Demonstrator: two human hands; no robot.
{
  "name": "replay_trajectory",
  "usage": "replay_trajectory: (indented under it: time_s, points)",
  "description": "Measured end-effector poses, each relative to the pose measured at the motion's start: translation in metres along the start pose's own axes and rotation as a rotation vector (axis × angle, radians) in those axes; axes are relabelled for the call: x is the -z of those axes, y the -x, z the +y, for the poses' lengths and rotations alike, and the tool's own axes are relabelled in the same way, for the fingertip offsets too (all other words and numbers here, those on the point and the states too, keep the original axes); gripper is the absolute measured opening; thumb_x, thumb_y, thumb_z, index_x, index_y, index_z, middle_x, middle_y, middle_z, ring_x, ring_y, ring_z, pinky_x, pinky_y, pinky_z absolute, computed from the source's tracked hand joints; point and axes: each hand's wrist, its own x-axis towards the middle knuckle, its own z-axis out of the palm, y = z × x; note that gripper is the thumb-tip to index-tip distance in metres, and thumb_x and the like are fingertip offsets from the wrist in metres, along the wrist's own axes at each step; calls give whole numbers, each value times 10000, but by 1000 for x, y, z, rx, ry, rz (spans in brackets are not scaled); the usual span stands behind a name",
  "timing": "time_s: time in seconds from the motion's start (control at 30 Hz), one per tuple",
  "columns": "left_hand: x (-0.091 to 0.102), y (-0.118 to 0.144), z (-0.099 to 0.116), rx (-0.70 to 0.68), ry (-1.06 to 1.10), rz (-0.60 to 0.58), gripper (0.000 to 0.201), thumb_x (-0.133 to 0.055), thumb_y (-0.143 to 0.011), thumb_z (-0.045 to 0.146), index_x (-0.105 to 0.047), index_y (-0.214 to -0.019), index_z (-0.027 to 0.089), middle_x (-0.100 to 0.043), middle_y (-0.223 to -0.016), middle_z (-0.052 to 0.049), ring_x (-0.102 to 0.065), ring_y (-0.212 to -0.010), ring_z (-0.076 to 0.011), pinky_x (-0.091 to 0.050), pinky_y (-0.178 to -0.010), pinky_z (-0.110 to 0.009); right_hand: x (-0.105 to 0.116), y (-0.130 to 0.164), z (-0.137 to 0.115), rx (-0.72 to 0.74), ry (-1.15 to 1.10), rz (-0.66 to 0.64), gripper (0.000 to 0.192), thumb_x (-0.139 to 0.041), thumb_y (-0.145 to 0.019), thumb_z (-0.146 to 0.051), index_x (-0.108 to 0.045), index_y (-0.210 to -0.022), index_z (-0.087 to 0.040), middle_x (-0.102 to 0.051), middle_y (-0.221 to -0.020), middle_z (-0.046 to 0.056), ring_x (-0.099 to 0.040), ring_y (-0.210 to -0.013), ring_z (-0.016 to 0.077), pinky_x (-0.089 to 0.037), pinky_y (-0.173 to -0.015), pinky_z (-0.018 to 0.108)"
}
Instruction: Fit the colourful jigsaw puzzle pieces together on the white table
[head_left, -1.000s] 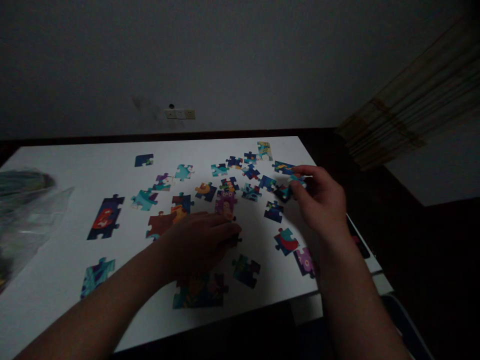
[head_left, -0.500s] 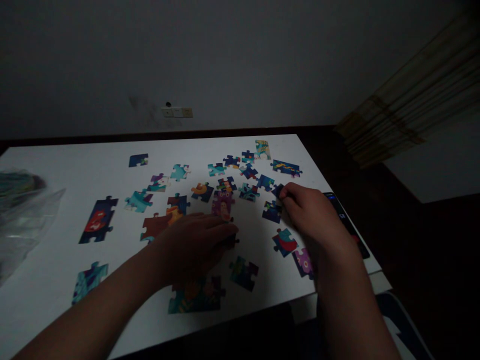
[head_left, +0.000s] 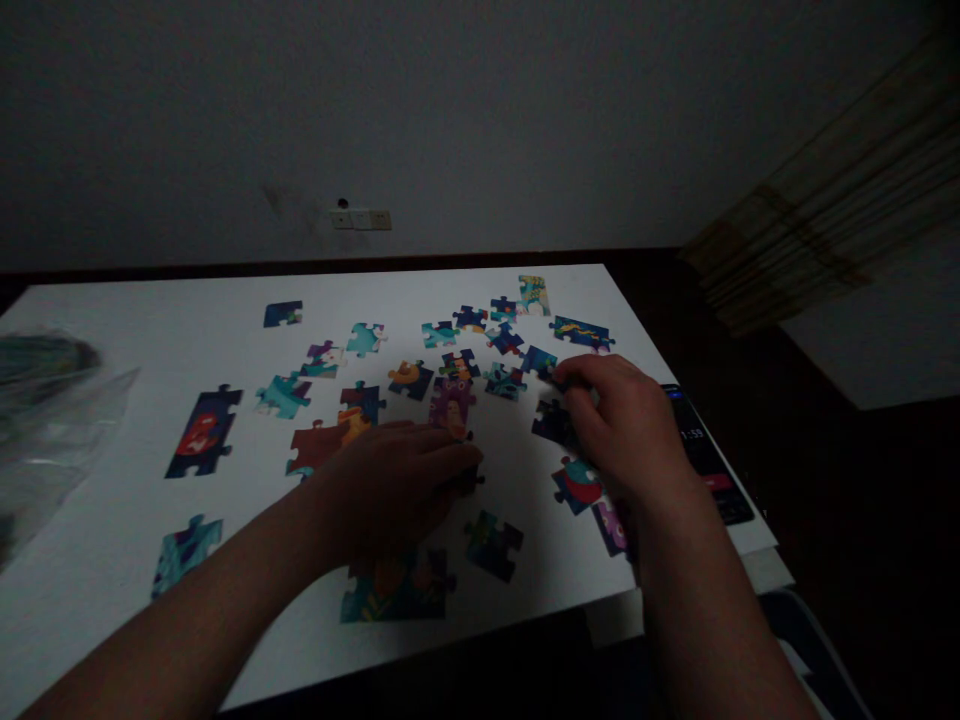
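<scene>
Head view: a white table (head_left: 150, 330) carries scattered jigsaw pieces, most of them toward its right half. The left hand (head_left: 390, 490) lies flat, palm down, near the front edge, fingers together and resting on a small dark piece (head_left: 466, 482) at their tips; whether it grips that piece cannot be told. Just beyond its knuckles lies a brown-and-orange joined section (head_left: 322, 445), with a purple piece (head_left: 450, 400) beside it. The right hand (head_left: 626, 425) is curled, knuckles up, near the right edge, its fingertips closed down over a dark blue piece (head_left: 551, 420). A red-and-teal piece (head_left: 577, 485) lies just under its wrist. A phone (head_left: 709, 460) with lit screen sits at the right edge.
</scene>
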Motion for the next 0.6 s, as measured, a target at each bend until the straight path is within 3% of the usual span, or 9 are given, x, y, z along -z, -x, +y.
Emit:
replay_trajectory:
  time_s: [0.13,0.23,0.47,0.6]
  points:
    - [0,-1,0,2,12,6,322,-625,-1084,241,-735,-1387,250,-846,-1238,-96,-815,-1103,-269,-640,-990,-429,-15,-1,-4,193,-27,-132,403,-569,-1072,-257,-780,-1415,-229,-755,-1513,138,-621,-1396,411,-524,-1164,651]
    - [2,-2,1,-5,16,5,318,-617,-1087,234,-738,-1380,240,-845,-1228,-95,-812,-1090,-267,-639,-987,-434,-24,1,-6,241,11,-198,413,-596,-1094,-313,-770,-1463,-254,-658,-1663,115,-539,-1480,451,-483,-1202,715]
    - [3,-2,2,-4,4,-11,314,-641,-1072,228,-734,-1371,248,-833,-1251,-91,-808,-1101,-263,-638,-954,-414,-22,0,-8,318,-51,-169,255,-666,-1065,-303,-860,-1230,-299,-752,-1545,59,-564,-1431,415,-503,-1175,685]
    - [0,-2,-1,-30,6,15,335,-628,-1065,217,-721,-1386,242,-827,-1238,-91,-804,-1091,-268,-635,-944,-420,-26,-3,-4,249,-10,-111,312,-661,-1070,-342,-837,-1313,-256,-748,-1541,104,-575,-1399,435,-502,-1160,709]
